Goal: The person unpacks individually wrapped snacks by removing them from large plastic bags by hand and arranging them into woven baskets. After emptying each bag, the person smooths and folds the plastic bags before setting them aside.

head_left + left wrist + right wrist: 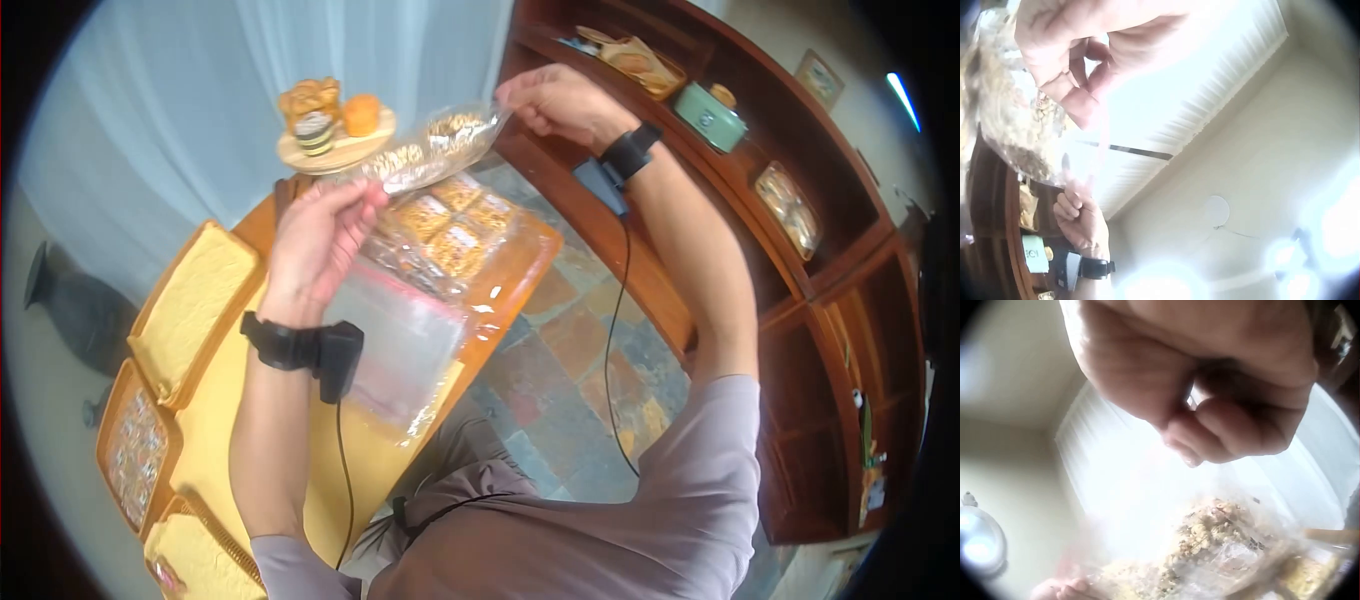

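Both hands stretch a clear plastic bag point(430, 160) between them, raised over the far end of the table. Pale, crumbly clusters lie inside it, also visible through the bag point(1210, 550) in the right wrist view. My left hand point(318, 240) pinches one corner of the bag between thumb and fingers, and my right hand point(565, 105) pinches the opposite corner. Below the bag, several clear packets point(455, 245) of golden, nutty-looking pieces lie together on the table. Nearer to me rests a stack of flat clear bags point(400, 340) with a pinkish edge.
A round wooden stand point(340, 150) with pastries and a small jar is beyond the left hand. Cloth-lined trays point(195, 300) and a tray of wrapped pieces point(140, 450) line the table's left side. Wooden shelves point(780, 270) with a green appliance point(710, 117) stand at right.
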A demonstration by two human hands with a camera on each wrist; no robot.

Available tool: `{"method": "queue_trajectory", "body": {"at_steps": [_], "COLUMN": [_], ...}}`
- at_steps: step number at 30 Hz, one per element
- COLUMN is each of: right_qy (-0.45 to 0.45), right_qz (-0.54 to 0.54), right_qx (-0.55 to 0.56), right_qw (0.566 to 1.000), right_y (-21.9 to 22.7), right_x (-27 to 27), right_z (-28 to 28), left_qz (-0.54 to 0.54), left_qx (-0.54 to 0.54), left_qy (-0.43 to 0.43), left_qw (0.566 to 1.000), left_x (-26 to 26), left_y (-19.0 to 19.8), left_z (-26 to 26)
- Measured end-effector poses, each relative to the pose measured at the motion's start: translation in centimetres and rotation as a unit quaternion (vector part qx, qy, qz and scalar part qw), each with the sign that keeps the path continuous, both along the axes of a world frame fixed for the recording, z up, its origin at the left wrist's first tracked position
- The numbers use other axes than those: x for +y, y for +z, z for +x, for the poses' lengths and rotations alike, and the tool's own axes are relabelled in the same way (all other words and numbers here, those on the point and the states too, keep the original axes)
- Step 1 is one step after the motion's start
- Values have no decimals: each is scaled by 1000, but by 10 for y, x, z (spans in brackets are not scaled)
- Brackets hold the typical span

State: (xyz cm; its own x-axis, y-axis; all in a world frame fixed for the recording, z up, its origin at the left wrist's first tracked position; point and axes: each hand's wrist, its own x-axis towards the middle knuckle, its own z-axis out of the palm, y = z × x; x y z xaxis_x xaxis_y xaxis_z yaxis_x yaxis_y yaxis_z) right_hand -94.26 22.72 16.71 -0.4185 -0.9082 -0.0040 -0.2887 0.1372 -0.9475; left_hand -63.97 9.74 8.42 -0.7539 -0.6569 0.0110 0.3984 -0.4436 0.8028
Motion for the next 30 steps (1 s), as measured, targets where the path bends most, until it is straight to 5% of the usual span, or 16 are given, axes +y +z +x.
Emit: {"method": "queue_trajectory", "body": {"at_steps": [3,5,8,13,15,19,26,30], "right_qy": [17,112,137,274,315,337,369,316], "right_qz": [-66,-107,-77,-52,-108,-122,-30,55], "right_qx": [56,87,1,-40,18,-57,-62,-99], "right_qw": [996,984,988,959,943,932,927,942], "right_y": [44,62,79,47,16,-32,-157,-222], "right_x": [-12,-24,-41,-79,-75,-47,38,57], "right_z": [46,59,89,161,209,270,307,323], "left_qz": [-46,-74,-120,-155,-185,-208,-31,39], "left_qx": [31,20,26,-26,-51,-124,-234,-241], "left_qy": [25,63,112,212,259,360,474,498], "left_qw": [998,995,986,964,947,901,848,832], "left_x": [-24,-26,-14,21,36,94,226,242], "left_y": [31,53,80,90,79,37,-94,-167], "left_z": [40,77,135,230,263,310,317,328]}}
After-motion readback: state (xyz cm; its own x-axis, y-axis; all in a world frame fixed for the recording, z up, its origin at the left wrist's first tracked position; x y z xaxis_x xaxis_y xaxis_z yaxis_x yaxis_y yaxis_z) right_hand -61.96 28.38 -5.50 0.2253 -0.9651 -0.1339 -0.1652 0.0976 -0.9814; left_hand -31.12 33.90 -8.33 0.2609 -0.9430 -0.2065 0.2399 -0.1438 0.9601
